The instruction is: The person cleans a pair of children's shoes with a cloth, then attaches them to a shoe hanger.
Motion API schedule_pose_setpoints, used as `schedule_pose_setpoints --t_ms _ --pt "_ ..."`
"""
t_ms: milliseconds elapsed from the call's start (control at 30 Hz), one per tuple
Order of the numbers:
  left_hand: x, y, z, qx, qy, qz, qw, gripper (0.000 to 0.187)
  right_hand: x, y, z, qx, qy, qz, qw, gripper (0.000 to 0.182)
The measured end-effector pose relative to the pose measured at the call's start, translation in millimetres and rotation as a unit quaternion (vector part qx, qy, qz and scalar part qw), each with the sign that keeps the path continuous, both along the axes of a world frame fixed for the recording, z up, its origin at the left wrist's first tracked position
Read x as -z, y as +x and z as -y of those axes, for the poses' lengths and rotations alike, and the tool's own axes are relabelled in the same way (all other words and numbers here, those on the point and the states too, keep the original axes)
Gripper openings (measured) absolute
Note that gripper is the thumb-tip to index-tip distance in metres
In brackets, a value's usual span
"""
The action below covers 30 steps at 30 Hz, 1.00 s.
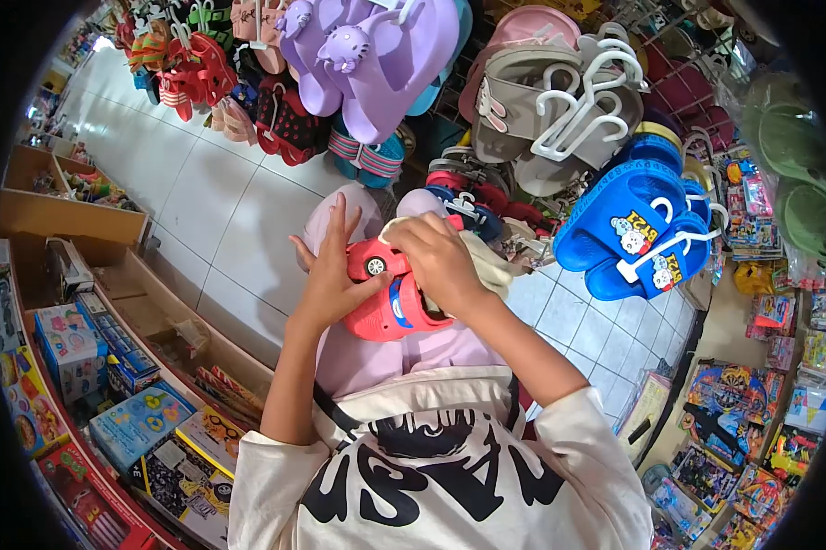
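Note:
A pair of red children's clogs (376,316) with a toy-car wheel and a blue patch rests on my lap, over pink trousers. My left hand (328,275) steadies the clogs from the left side, its thumb across them and its other fingers stretched upward. From the right, my right hand (438,261) presses a cream cloth (491,266) against the clogs, its fingers bent over the fabric. Part of the cloth shows beyond the fingertips, and the rest hangs out behind the hand. My right hand hides part of the clogs.
Purple sandals (381,69), grey slides (532,101) and blue slides (633,229) hang on white hangers ahead and to the right. Boxed toys (142,422) fill a wooden shelf (165,316) at left. Packaged toys (733,403) line the right side. White tiles (211,192) cover the floor.

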<state>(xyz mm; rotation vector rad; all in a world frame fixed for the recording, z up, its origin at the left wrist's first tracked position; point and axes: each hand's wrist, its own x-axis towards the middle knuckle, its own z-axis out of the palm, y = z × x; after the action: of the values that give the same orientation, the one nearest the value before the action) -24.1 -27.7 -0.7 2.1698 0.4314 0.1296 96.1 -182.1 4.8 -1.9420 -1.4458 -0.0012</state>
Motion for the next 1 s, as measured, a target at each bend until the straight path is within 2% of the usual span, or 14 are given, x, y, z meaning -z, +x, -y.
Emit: schedule_pose_setpoints --t_ms 167,267,300,400,433,533,567,667,767,833,967,1000 --pt "7.0 -4.3 -5.1 0.041 0.053 0.022 0.998 0.114 -8.9 1.5 25.3 -0.105 -0.001 -0.003 0.995 0.027" --pt "1.0 -3.0 -5.8 0.072 0.07 -0.008 0.995 0.111 -33.8 11.7 32.0 -0.122 -0.109 -0.022 0.986 0.027" --pt "-0.4 -3.8 -5.0 0.071 0.07 -0.006 0.995 0.11 -41.2 16.8 31.4 -0.12 -0.107 -0.047 0.986 0.026" --pt "-1.5 -6.5 -3.5 0.065 0.079 -0.002 0.995 0.109 -39.2 22.5 14.5 -0.038 0.001 -0.001 0.999 0.029" --pt "0.5 -8.1 -2.9 0.062 0.086 -0.001 0.994 0.109 -41.2 17.0 3.3 -0.005 0.012 -0.029 1.0 0.031" --pt "7.6 -10.3 -4.3 0.045 0.086 0.012 0.995 0.109 -13.6 0.3 -6.4 -0.022 -0.034 0.011 0.999 0.034" --pt "9.3 -9.3 -5.4 0.035 0.081 0.02 0.996 0.11 -10.1 -0.2 -3.1 -0.033 -0.011 0.001 0.999 0.035" --pt "10.4 -7.7 -7.5 0.038 0.07 0.044 0.996 0.109 -18.8 -3.3 17.5 -0.078 -0.018 0.012 0.997 0.032" --pt "5.3 -3.2 -10.3 0.084 0.045 0.036 0.995 0.109 -27.5 2.6 36.8 -0.103 -0.105 -0.061 0.987 0.032" --pt "9.1 -4.6 -10.7 0.084 0.088 0.033 0.992 0.108 -38.2 12.5 42.6 -0.117 -0.162 -0.076 0.977 0.031" --pt "13.8 -2.5 -16.1 0.107 0.147 0.046 0.982 0.108 -42.2 13.8 24.7 -0.089 -0.049 -0.054 0.993 0.028" --pt "14.7 -2.5 -17.6 0.103 0.125 0.061 0.985 0.107 -36.9 8.6 19.5 -0.095 -0.053 -0.041 0.993 0.028"
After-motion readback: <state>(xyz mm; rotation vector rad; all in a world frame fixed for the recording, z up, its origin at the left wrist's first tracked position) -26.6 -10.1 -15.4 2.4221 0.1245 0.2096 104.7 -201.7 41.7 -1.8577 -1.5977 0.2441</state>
